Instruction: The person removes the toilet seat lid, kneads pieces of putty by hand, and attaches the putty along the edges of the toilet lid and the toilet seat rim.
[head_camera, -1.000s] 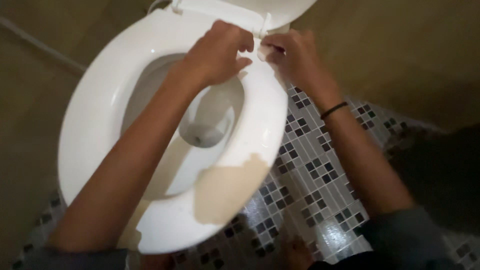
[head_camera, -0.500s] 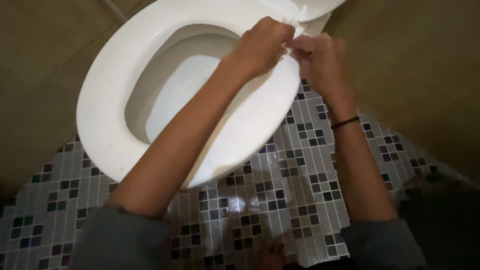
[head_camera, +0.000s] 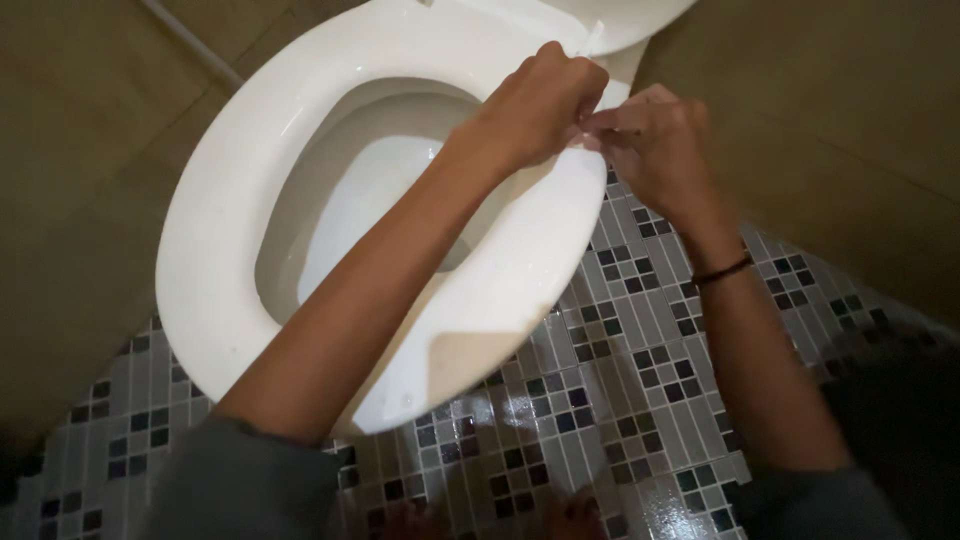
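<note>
Reaching across the bowl, the left hand (head_camera: 540, 105) rests knuckles-up on the far right part of the white toilet seat (head_camera: 230, 200), its fingers curled together against the seat's edge near the hinge; whether they pinch anything cannot be told, since the fingertips are hidden. Just beside it, the right hand (head_camera: 655, 150) has thumb and forefinger drawn together at the same spot on the seat's rim, seemingly on a small pale piece too small to make out. Both hands nearly touch. A dark band (head_camera: 722, 270) sits on the right wrist. The seat lies down over the bowl (head_camera: 370, 190), with the raised lid (head_camera: 610, 15) partly in view at the far edge. Below, to the right and near, the mosaic tile floor (head_camera: 640, 350) looks wet and glossy. Risk noted: the gloss suggests slippery footing while leaning forward, and a small part held over the seat's edge could drop into the bowl or onto the floor if either pinch loosens.
</note>
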